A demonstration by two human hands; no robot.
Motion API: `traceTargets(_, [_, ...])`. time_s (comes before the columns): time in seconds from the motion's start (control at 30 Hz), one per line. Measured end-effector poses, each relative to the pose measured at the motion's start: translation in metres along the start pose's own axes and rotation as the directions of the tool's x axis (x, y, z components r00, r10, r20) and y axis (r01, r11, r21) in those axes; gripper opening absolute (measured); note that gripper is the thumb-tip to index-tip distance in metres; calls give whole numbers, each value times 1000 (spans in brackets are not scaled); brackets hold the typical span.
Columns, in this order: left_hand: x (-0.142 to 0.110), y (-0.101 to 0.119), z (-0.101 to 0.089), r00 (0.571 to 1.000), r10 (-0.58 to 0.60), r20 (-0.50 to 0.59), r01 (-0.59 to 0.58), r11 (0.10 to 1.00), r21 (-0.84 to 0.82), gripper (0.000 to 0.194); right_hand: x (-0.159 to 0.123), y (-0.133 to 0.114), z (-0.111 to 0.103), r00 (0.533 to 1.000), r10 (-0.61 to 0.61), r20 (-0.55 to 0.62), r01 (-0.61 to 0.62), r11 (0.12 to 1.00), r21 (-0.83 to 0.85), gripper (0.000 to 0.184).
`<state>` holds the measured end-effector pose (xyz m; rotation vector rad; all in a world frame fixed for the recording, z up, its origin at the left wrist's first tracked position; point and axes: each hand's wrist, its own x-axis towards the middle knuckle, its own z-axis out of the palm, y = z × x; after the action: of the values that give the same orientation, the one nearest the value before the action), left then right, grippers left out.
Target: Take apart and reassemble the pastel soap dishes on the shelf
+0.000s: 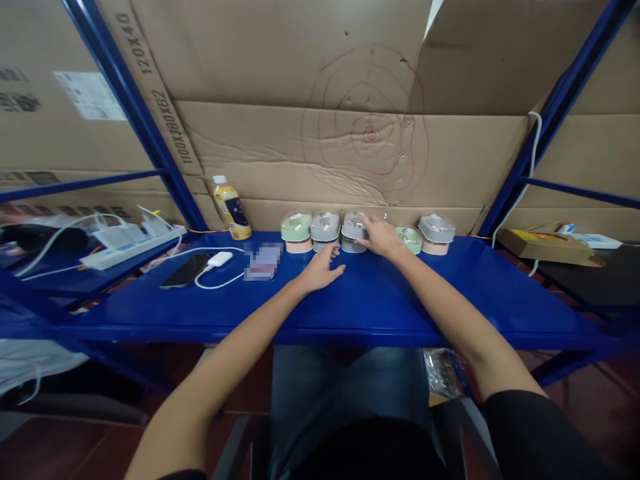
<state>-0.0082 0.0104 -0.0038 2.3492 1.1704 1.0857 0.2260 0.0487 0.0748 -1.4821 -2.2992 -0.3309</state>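
Note:
Several small rounded boxes with clear lids stand in a row at the back of the blue table. My right hand (384, 239) is at the right side of a grey box stack (353, 235), its fingers closed over the edge near the top. My left hand (320, 270) lies just in front of another grey box (324, 228), its thumb apart from the fingers and nothing visibly held. Left of these stands a green box on a pink one (297, 230). Partly behind my right hand is a lower green box (411, 239); beside it, a grey box tops a pink one (437, 230).
A yellow bottle (233, 210) stands at the back left. A black phone (186, 271), a white charger (220, 259) with its cable and a blurred flat item (263, 261) lie left of my hands. A cardboard wall (250, 140) closes the back; blue posts flank the table.

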Motion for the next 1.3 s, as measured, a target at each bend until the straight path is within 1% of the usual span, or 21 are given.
traceTargets(0.1, [3,1,-2,996,-18,-85,10,996,-89,63,-23,26,-15,992,-63,-109,88,966,245,79])
traceTargets(0.13, [5,1,-4,994,-33,-105,17,989,-149,69,-31,34,-20,988,-87,-124,126,927,352,80])
traceTargets(0.17, [6,1,-5,992,-58,-110,32,974,-225,75,-39,41,-23,988,-117,-103,152,868,472,81])
traceTargets(0.2, [7,0,-7,991,-89,-95,56,950,-307,82,-47,46,-26,986,-156,-55,158,792,590,82])
traceTargets(0.23, [7,0,-9,991,-122,-59,90,917,-388,87,-54,48,-27,980,-201,13,137,712,689,84])
traceTargets(0.3, [7,0,-14,985,-165,58,171,845,-507,93,-66,48,-26,943,-295,153,48,576,816,86])
traceTargets(0.33, [6,1,-16,978,-168,127,210,814,-541,94,-71,46,-25,920,-335,204,6,532,847,86])
traceTargets(0.4, [3,3,-19,957,-140,253,266,771,-578,90,-77,39,-22,883,-398,249,-27,485,874,85])
traceTargets(0.47, [1,6,-21,936,-102,337,293,756,-586,87,-79,34,-20,862,-439,253,-12,482,876,83])
traceTargets(0.53, [-2,10,-21,932,-88,351,285,778,-560,90,-80,33,-17,848,-459,266,-3,496,868,84])
traceTargets(0.63, [-4,15,-16,966,-67,251,179,872,-456,103,-79,39,-14,822,-481,304,-20,509,860,87])
traceTargets(0.73, [-6,20,-7,989,4,147,40,956,-292,113,-79,46,-15,805,-506,311,13,539,842,80])
traceTargets(0.77, [-7,22,-4,991,23,128,8,972,-236,115,-79,46,-17,809,-505,300,42,558,828,76])
traceTargets(0.83, [-8,25,2,993,46,105,-30,989,-146,117,-79,43,-21,836,-488,249,117,603,789,70])
traceTargets(0.9, [-9,26,7,995,47,90,-38,995,-97,120,-78,33,-23,859,-475,191,189,642,743,71])
traceTargets(0.97, [-9,26,9,995,47,89,-39,995,-90,124,-77,17,-20,879,-454,148,238,686,687,80])
traceTargets(1.07, [-9,24,9,990,76,118,-62,991,-119,129,-76,-7,-9,913,-396,95,278,778,564,96])
traceTargets(1.13, [-9,22,8,988,81,131,-62,988,-140,132,-76,-14,-3,916,-394,76,299,797,525,98])
traceTargets(1.2, [-9,22,7,989,65,131,-45,988,-147,136,-75,-12,-2,923,-382,53,294,787,543,95])
traceTargets(1.27, [-10,22,5,990,53,128,-36,990,-135,138,-75,0,-6,950,-312,5,251,773,583,89])
traceTargets(1.3, [-10,23,4,990,57,128,-42,992,-117,136,-75,7,-9,965,-262,-28,225,763,607,85])
